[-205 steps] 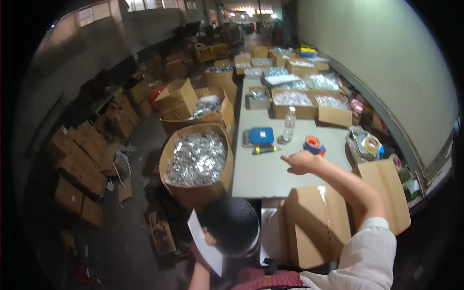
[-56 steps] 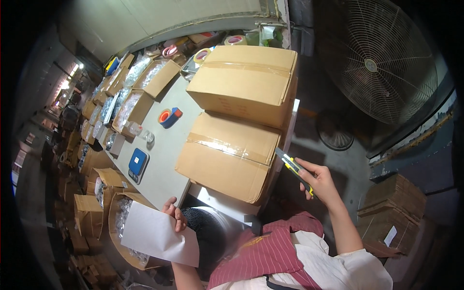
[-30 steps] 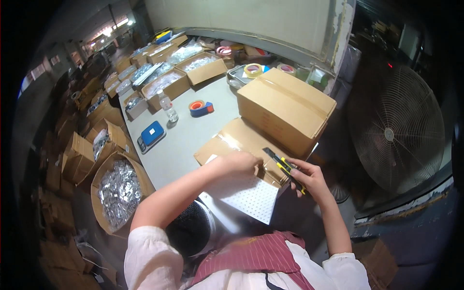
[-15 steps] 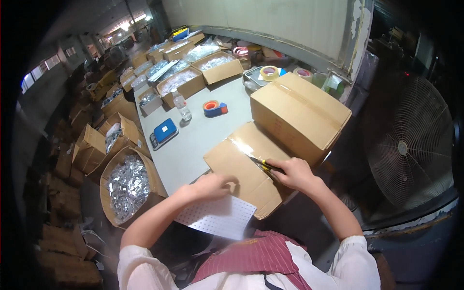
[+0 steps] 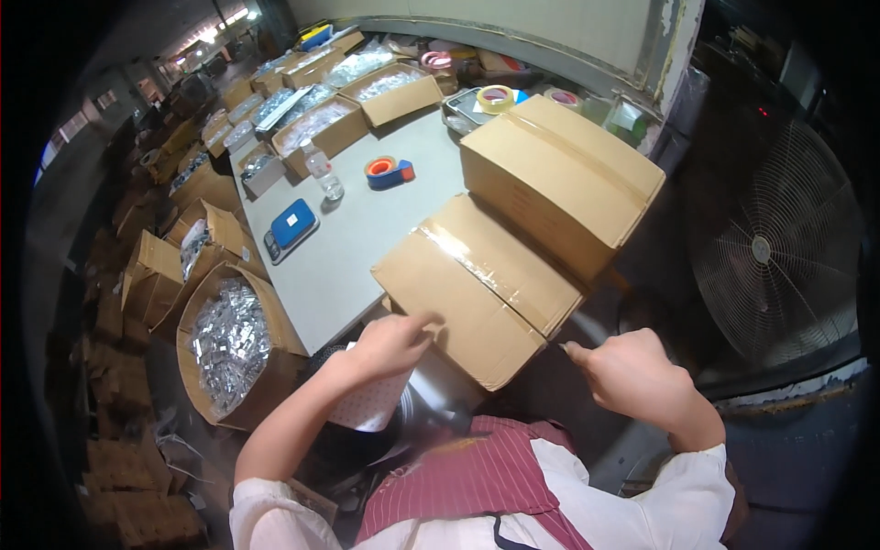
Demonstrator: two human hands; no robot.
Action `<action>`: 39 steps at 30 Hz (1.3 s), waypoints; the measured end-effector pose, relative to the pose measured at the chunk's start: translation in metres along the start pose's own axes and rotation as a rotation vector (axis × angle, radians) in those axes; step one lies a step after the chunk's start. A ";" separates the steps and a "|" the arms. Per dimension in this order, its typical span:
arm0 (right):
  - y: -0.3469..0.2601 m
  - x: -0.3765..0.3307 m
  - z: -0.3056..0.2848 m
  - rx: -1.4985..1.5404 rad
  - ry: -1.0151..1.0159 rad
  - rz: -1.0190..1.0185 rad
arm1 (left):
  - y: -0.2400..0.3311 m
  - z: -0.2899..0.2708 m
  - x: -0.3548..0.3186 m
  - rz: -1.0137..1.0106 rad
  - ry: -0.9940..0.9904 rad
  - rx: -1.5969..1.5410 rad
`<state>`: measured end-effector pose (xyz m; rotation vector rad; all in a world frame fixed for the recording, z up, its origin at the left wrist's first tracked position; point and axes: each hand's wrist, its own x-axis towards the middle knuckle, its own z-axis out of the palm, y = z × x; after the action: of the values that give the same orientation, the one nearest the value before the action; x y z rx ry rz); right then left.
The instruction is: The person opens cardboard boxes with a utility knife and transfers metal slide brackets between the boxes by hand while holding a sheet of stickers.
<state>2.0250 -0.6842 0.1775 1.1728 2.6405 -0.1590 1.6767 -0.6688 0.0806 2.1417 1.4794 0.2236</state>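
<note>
Two hands, one box: the brown cardboard carton with shiny clear tape (image 5: 458,312) sits right in front of you, at the near right end of the pale grey tabletop (image 5: 353,252). Its long axis and tape seam both slant from far left to near right. Your right hand (image 5: 637,374) is the closer one to that seam, just off its near right end, fist closed around a thin dark tool (image 5: 555,346) that's mostly hidden. Your left hand (image 5: 390,346) is by the near left edge, index finger out over it; can't tell if it's touching. That hand's also got a white printed paper sheet (image 5: 374,403) hanging below the palm.
</note>
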 end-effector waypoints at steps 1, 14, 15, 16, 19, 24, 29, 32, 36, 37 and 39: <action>0.005 -0.010 0.001 -0.013 -0.124 -0.020 | 0.008 -0.001 0.012 0.045 -0.003 0.009; 0.022 -0.056 0.091 1.614 0.298 0.478 | 0.042 -0.019 0.113 0.161 -0.359 0.339; 0.024 -0.053 0.098 1.683 0.333 0.423 | 0.046 -0.016 0.119 0.165 -0.348 0.331; 0.023 -0.050 0.103 1.681 0.334 0.422 | 0.047 -0.014 0.122 0.165 -0.336 0.323; 0.020 -0.041 0.119 1.804 0.435 0.422 | 0.045 -0.027 0.100 0.137 -0.259 0.302; 0.021 -0.037 0.119 1.927 0.429 0.412 | 0.022 -0.072 -0.028 0.039 -0.121 -0.150; 0.032 0.012 0.112 1.889 0.359 0.288 | 0.005 -0.023 -0.083 0.030 0.156 -0.283; 0.028 0.054 0.099 1.884 0.308 0.173 | -0.011 0.012 -0.088 0.058 0.354 -0.337; 0.018 0.104 0.073 1.951 0.222 0.112 | -0.004 0.034 -0.082 0.158 0.541 -0.435; 0.020 0.118 0.066 1.860 0.156 0.093 | -0.004 0.036 -0.079 0.164 0.563 -0.441; 0.022 0.148 0.052 1.579 0.145 0.061 | -0.008 0.041 -0.067 0.223 0.612 -0.448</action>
<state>1.9555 -0.5743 0.0877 1.5076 2.2461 -2.4646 1.6611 -0.7411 0.0519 1.9353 1.3083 1.2574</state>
